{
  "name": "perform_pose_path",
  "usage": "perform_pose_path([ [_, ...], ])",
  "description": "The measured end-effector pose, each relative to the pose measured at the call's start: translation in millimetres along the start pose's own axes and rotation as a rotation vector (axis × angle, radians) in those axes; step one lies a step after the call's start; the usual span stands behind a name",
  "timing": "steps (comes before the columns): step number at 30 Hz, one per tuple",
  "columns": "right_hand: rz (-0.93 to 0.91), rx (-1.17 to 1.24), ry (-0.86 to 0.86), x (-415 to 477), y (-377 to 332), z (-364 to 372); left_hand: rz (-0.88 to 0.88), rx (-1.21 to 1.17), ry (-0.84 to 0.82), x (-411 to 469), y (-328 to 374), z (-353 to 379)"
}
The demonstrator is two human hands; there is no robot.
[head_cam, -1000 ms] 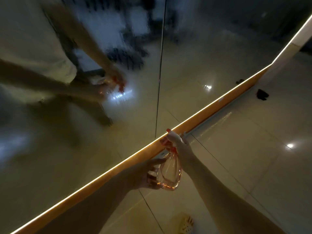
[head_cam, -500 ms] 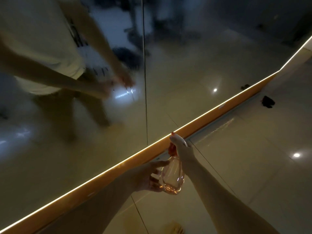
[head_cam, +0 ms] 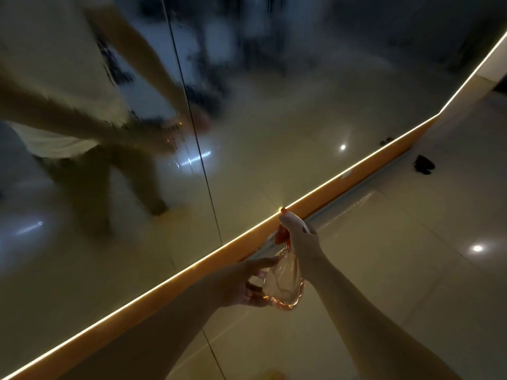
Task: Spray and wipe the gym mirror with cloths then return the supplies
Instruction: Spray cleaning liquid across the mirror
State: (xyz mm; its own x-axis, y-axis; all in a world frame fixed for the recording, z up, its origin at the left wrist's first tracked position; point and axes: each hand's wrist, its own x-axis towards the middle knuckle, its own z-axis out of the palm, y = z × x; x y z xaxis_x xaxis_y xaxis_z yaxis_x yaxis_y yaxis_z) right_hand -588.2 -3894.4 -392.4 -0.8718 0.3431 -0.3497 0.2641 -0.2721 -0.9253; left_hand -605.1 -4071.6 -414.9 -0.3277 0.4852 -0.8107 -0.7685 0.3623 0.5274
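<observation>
The left hand [head_cam: 244,283] cups the lower side of the clear spray bottle [head_cam: 285,283], fingers curled round it, just short of the lit orange strip [head_cam: 164,290]. The right hand [head_cam: 300,239] grips the bottle's red sprayer head against that strip, and the mirror [head_cam: 274,119] rises beyond it.

The room is dim. Glossy pale floor tiles [head_cam: 411,292] with thin dark joints carry round glints of ceiling lights [head_cam: 477,248]. A dark vertical seam [head_cam: 192,127] splits the mirror wall [head_cam: 301,119]. At its foot runs an orange skirting band [head_cam: 329,197], topped by a thin glowing light strip [head_cam: 164,281]. A small dark object [head_cam: 424,164] lies on the floor near the band. A white wall [head_cam: 493,64] stands at the upper right.
</observation>
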Motion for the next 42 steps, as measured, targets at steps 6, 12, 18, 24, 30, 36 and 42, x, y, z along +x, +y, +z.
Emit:
perform_pose_path([
  [6,-0.014,0.062,-0.008,0.4,-7.0,-6.9,-0.001,-0.019,0.037,12.7,1.2,14.3],
  [12,-0.045,-0.054,-0.056,9.0,-6.8,-44.2,0.008,-0.011,0.072,34.7,7.3,34.3],
  [18,0.042,-0.009,0.042,24.8,0.9,-58.7,-0.050,-0.043,0.039,46.1,10.0,50.6],
  [24,0.105,-0.027,0.068,33.1,0.2,-77.6,-0.101,-0.008,-0.001,65.6,22.3,58.4],
  [30,0.063,-0.026,0.161,61.8,-15.0,-113.9,-0.073,0.072,-0.039,101.5,66.0,74.5],
  [36,0.059,-0.057,0.229,108.1,-43.7,-138.3,-0.107,0.102,-0.121,140.7,113.6,90.1],
  [42,0.053,-0.059,0.227,149.2,-61.2,-149.3,-0.130,0.121,-0.128,167.4,154.9,95.2],
])
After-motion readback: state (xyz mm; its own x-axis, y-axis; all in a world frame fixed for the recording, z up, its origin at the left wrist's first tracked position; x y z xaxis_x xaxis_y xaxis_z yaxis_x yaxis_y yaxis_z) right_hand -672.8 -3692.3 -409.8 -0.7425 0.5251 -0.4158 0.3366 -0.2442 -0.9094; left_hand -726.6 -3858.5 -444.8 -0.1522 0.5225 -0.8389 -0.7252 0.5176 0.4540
